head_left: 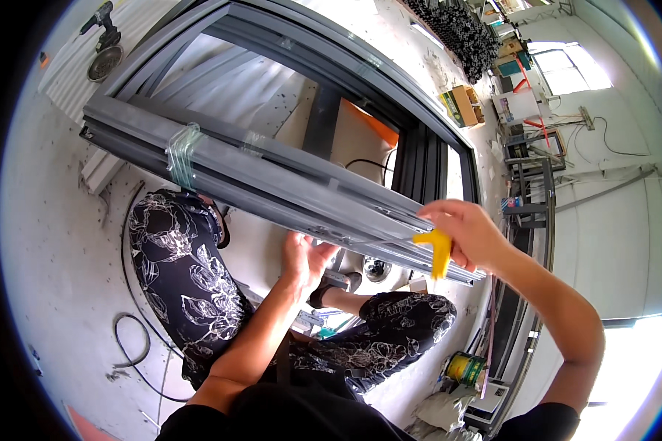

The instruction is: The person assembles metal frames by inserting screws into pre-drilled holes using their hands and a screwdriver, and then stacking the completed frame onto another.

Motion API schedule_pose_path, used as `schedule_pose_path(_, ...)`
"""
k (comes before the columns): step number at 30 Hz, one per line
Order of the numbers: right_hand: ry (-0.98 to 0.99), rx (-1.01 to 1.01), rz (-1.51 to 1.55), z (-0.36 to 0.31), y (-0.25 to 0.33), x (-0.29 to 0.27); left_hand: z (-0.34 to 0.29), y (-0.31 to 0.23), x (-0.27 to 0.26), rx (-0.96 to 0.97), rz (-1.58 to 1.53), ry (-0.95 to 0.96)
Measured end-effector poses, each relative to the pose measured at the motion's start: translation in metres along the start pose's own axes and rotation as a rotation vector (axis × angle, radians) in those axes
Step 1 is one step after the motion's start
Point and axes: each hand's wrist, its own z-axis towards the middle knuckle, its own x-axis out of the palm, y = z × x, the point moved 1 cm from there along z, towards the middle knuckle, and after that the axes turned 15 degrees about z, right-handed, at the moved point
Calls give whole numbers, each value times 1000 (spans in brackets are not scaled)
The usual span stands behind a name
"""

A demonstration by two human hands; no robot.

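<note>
A grey metal window frame (pixel 250 163) lies slanted across the space before me, clear wrapping tape (pixel 182 154) wound round its near rail. My right hand (pixel 463 234) is closed round the yellow handle of a T-handle driver (pixel 439 252), over the right part of that rail. The driver's thin metal shaft points left along the rail, where its tip is hard to make out. Against the rail's lower edge, my left hand (pixel 304 261) is closed, thumb and fingers coming together. Whatever sits between them is too small to name.
A cordless drill (pixel 108 33) lies at the far left. An orange piece (pixel 369 123) shows through the frame's opening. A black cable (pixel 136 360) curls on the floor at left. Cardboard boxes (pixel 465 106) stand beyond the frame, with a yellow-green spool (pixel 465 367) at lower right.
</note>
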Motion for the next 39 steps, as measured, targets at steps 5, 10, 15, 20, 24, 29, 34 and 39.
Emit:
schedule_pose_path(5,-6,-117,117,-7,-23,0,-1,-1,-2,-11,-10,-16)
schedule_pose_path(10,-80,-870,-1160,-35,-2,2,3,2,-9,-8,-32,-99)
schedule_pose_path(15,150,-939,-1183,-5,-26,12,24,17,-37,-33,-92,-154)
schedule_pose_path(20,61,-1063,-1110,19,-56,21,27,20,-41,-48,-23,-164)
schedule_pose_path(24,85,-133,116,17,-38,42,27,18,-52,-34,-21,-125)
schedule_pose_path(29,-69,-444,68,26,-74,24,25,17,-39,-33,19,-109)
schedule_pose_path(34,4,-787,-586,13,-62,6,23,14,-39,-30,51,-57)
schedule_pose_path(39,70,-889,-948,7,-59,9,19,20,-47,-75,45,-65)
